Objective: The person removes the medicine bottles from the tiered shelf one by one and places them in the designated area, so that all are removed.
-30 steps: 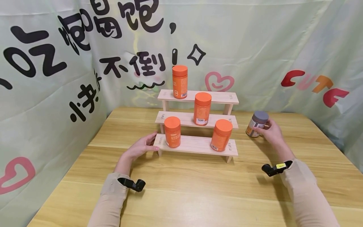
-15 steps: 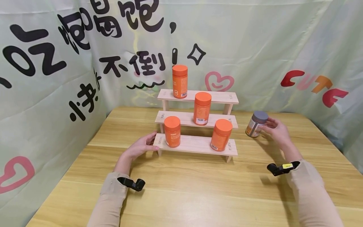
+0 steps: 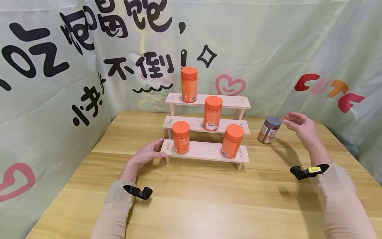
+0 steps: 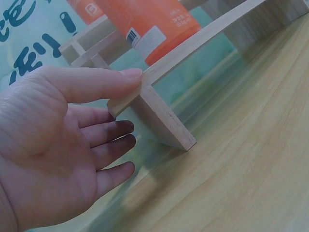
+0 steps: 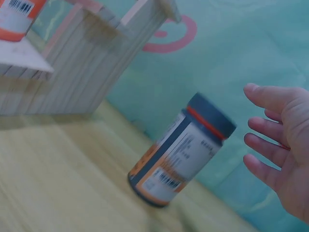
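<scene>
My left hand (image 3: 148,153) is at the left end of the lowest tier of a three-step wooden display stand (image 3: 206,151). In the left wrist view the thumb (image 4: 104,84) lies on the board's end, with the index finger at its underside, pinching it; the other fingers extend loosely. A jar with a grey lid (image 3: 269,130) stands on the table right of the stand. My right hand (image 3: 302,127) hovers beside this jar, fingers loosely bent and apart from it, holding nothing. In the right wrist view a gap separates the fingertips from the jar's lid (image 5: 212,115).
Orange jars stand on the tiers: one on top (image 3: 189,85), one in the middle (image 3: 213,113), two on the lowest, at left (image 3: 181,137) and right (image 3: 232,141). A printed cloth (image 3: 268,49) hangs behind the wooden table (image 3: 197,205).
My right hand has let go of the grey-lidded jar and moved away to the right. The jar stays standing on the table. My left hand keeps its place at the stand.
</scene>
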`<state>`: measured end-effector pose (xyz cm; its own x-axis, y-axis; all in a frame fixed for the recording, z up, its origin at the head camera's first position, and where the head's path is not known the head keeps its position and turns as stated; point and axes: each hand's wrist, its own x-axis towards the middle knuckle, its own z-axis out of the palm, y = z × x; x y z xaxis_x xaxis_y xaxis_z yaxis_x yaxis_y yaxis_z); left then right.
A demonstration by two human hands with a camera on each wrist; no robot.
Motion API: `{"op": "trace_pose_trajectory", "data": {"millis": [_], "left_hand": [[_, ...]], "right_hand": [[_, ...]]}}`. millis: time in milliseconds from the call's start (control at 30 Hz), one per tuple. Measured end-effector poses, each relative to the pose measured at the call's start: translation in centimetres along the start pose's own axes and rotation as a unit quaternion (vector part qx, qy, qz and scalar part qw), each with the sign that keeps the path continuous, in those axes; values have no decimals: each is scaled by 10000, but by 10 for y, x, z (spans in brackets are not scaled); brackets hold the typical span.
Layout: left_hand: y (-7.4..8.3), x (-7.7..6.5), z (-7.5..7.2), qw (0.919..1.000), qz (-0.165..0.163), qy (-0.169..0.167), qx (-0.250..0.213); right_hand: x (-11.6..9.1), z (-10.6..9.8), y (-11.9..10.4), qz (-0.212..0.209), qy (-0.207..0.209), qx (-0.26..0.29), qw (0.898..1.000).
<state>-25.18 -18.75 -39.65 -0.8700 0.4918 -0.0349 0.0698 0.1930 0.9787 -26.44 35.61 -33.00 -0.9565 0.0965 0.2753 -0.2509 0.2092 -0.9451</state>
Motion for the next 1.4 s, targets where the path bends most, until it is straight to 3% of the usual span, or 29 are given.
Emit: {"op": "trace_pose_trajectory", "data": {"millis": [167, 367, 567, 833, 1400], "left_hand": [[3, -1, 1, 10000, 9, -27, -36], [4, -2, 1, 10000, -1, 6, -29], [4, -1, 0, 10000, -43, 7, -13], [4, 0, -1, 10000, -52, 1, 27], [3, 1, 0, 10000, -27, -16, 1]], "right_hand": [[9, 1, -21, 89, 84, -776, 9969], [21, 5, -47, 2, 27, -1313, 9913], [31, 15, -74, -178, -240, -1329, 9907], [46, 37, -108, 176, -610, -1307, 9894], [74, 117, -149, -243, -1079, -814, 9905]]}}
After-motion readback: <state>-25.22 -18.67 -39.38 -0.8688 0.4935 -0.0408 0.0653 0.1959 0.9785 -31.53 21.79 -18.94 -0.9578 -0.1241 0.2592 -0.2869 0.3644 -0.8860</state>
